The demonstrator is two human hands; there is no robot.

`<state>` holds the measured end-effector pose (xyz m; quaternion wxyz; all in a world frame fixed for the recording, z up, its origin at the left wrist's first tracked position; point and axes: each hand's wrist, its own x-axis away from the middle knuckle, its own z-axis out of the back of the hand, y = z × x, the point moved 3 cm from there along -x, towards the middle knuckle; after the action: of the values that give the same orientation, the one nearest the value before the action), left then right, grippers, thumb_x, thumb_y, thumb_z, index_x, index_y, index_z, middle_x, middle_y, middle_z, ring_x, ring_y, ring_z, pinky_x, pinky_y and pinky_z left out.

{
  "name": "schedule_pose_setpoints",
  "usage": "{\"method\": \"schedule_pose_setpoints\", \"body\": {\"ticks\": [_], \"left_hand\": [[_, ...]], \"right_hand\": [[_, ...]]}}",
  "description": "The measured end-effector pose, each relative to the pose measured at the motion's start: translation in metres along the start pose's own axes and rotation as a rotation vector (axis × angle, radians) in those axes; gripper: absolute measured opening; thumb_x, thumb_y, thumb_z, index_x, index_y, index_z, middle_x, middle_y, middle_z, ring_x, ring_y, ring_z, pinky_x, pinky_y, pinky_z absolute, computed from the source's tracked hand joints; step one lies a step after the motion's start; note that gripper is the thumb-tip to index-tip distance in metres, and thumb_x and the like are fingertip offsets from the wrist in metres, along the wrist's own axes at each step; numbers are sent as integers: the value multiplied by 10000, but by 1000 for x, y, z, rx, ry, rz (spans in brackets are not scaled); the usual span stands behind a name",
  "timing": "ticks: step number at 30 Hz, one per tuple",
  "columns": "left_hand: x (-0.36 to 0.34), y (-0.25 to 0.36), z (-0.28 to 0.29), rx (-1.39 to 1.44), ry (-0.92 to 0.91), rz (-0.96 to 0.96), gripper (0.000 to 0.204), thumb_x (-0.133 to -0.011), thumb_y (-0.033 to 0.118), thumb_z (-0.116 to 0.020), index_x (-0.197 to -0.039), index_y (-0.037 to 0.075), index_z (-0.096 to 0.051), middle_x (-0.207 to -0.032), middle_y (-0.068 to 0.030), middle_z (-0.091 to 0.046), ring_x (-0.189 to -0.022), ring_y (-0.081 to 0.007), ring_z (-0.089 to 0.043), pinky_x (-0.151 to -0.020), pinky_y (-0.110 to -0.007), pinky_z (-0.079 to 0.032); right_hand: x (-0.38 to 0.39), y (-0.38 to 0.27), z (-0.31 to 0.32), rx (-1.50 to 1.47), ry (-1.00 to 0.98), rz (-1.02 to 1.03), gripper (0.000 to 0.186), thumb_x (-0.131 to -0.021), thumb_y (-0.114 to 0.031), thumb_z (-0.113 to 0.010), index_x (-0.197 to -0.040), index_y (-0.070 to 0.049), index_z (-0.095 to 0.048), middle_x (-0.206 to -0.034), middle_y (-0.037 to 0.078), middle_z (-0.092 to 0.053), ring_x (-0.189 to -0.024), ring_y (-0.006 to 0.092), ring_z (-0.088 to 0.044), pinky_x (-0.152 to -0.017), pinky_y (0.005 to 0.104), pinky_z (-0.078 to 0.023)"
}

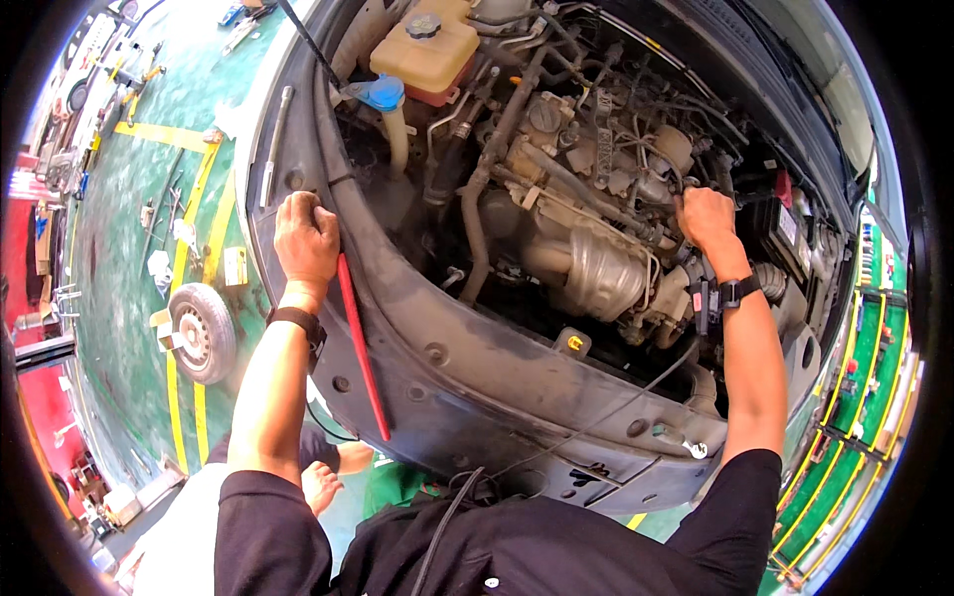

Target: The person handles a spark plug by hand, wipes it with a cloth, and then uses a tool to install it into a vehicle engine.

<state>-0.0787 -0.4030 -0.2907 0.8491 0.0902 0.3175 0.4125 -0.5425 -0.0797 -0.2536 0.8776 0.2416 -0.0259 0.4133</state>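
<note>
My left hand (307, 238) rests as a closed fist on the black front panel (417, 387) of a car; the inside of the fist is hidden. Just below it lies a long red bar (364, 353), its upper end close to my wrist. A slim metal rod (275, 149) lies on the panel beyond the fist. My right hand (708, 216) reaches into the engine bay, fingers curled at the right side of the dusty engine (586, 139). What those fingertips grip is hidden. A small black device (706, 306) sits at my right wrist, beside a black band.
A yellowish coolant tank (422, 50) and a blue cap (386, 93) stand at the bay's far left. The battery (785, 238) is right of my right hand. A wheel (202, 333) lies on the green floor. Another person's hand (320, 487) shows low at left.
</note>
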Motion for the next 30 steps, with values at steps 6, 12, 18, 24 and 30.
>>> {"method": "schedule_pose_setpoints", "body": {"ticks": [6,12,18,24,30], "left_hand": [[1,1,1,-5,5,-6,72,-852,119,-526,-891,59,-536,-878,-136,-576,-888,-367,-562,-799,-472,-464],[1,3,3,-1,6,-10,76,-852,116,-523,-895,55,-536,-887,-138,-576,-896,-368,-563,-809,-466,-464],[2,-7,-2,-21,1,-7,104,-851,113,-528,-933,52,-547,-912,-156,-576,-916,-381,-563,-824,-466,-464],[1,-1,-1,3,-12,-9,92,-860,121,-518,-922,54,-532,-897,-156,-558,-912,-380,-552,-827,-466,-455],[2,0,-1,0,-18,-20,92,-865,125,-505,-920,54,-522,-890,-159,-542,-909,-387,-540,-831,-474,-444]], "right_hand": [[11,-10,18,0,26,45,259,-877,-268,-626,-874,-27,-722,-875,192,-720,-855,360,-711,-750,466,-563],[2,0,7,-46,-98,-73,250,-853,-219,-609,-950,-25,-732,-895,193,-723,-855,364,-711,-751,467,-563],[3,-1,3,-27,-36,14,386,-933,-376,-588,-923,-10,-709,-896,195,-717,-846,376,-699,-744,467,-557],[10,-1,3,-17,149,28,285,-897,-262,-612,-928,13,-676,-857,228,-702,-841,382,-699,-742,468,-558],[3,2,11,-37,-11,-30,195,-839,-165,-586,-845,-30,-725,-880,191,-726,-832,346,-721,-727,446,-572]]}}
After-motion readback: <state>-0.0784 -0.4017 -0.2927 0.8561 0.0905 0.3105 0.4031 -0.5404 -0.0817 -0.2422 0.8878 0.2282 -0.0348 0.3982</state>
